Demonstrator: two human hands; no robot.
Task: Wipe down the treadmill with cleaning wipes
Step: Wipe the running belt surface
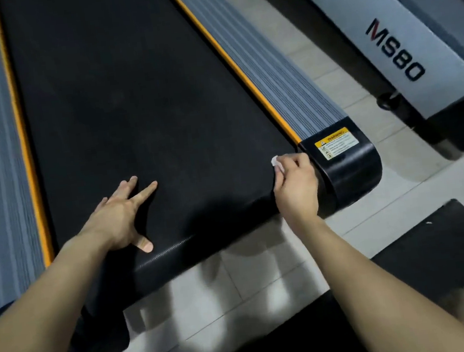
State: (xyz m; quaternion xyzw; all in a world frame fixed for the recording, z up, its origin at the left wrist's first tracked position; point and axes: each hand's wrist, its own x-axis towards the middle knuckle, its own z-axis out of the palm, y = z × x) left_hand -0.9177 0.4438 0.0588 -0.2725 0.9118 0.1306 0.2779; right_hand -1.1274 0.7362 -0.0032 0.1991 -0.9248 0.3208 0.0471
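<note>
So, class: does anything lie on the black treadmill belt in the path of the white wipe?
Only the left hand, resting flat on the black treadmill belt near its end. Between it and the small white wipe in the right hand, nothing visible lies.

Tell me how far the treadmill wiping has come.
Done: unclear, no wipe traces show. In hand: the right hand pinches a white wipe at the belt's near right corner, by the black end cap; the left hand rests on the belt. Left, probably: grey side rails.
</note>
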